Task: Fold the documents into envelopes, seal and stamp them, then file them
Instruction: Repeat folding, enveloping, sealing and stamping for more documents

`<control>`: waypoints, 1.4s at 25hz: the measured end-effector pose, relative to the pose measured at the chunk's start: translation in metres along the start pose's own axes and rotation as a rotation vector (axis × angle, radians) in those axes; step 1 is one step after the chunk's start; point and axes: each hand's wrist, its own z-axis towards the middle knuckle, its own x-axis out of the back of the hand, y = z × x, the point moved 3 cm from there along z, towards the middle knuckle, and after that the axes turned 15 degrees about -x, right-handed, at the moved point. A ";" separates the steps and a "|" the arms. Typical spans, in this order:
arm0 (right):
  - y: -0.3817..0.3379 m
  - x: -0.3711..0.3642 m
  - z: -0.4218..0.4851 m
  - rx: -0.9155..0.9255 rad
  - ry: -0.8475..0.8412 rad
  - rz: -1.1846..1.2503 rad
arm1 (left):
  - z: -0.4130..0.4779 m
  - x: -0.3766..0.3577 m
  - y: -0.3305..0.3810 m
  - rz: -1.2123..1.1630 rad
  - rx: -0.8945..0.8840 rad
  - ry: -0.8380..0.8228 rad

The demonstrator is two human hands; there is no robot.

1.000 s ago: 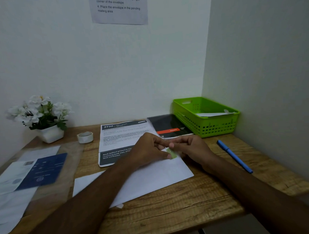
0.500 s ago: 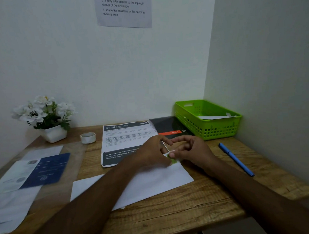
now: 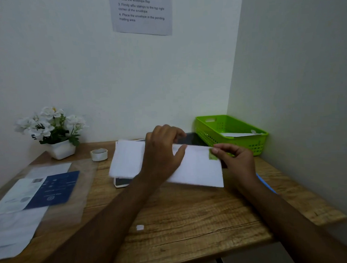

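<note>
Two bare hands hold one white envelope [image 3: 198, 166] up over the middle of a wooden desk [image 3: 182, 220], its plain face toward the camera and its edges blurred. The left hand [image 3: 163, 151] grips the top edge near the middle, fingers curled together over the back and thumb spread across the front. The right hand [image 3: 235, 160] pinches the envelope's right end, thumb tip pressed at the edge of one green stamp [image 3: 212, 156] stuck in the upper right corner.

At the desk's back right corner stands one green plastic basket [image 3: 256, 145] with a second envelope [image 3: 238, 134] lying inside. One blue pen [image 3: 267, 185] shows partly behind the right forearm. Behind the held envelope lies one black booklet [image 3: 192, 138], and below it peeks the corner of one printed sheet [image 3: 121, 182]. One small roll of tape [image 3: 99, 154] sits left of these, beside one white pot of white flowers [image 3: 53, 132]. On the left side lie several white papers [image 3: 14, 231] and one dark blue card [image 3: 54, 190], partly under a clear plastic sleeve [image 3: 81, 175]. One tiny white scrap [image 3: 140, 227] rests near the front.

The desk fills a corner between two pale walls. One instruction notice [image 3: 141, 13] is fixed to the back wall.
</note>
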 end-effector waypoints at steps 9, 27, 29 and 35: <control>-0.023 0.050 0.001 -0.018 0.300 0.408 | 0.005 -0.023 0.045 -0.112 0.030 0.017; -0.040 0.099 0.071 -0.129 0.455 0.600 | 0.074 -0.164 0.087 -0.716 0.707 -0.002; -0.036 0.101 0.076 -0.128 0.439 0.579 | 0.074 -0.168 0.084 -0.726 0.737 -0.001; -0.023 0.104 0.086 -0.159 0.395 0.496 | 0.071 -0.178 0.073 -0.783 0.887 -0.132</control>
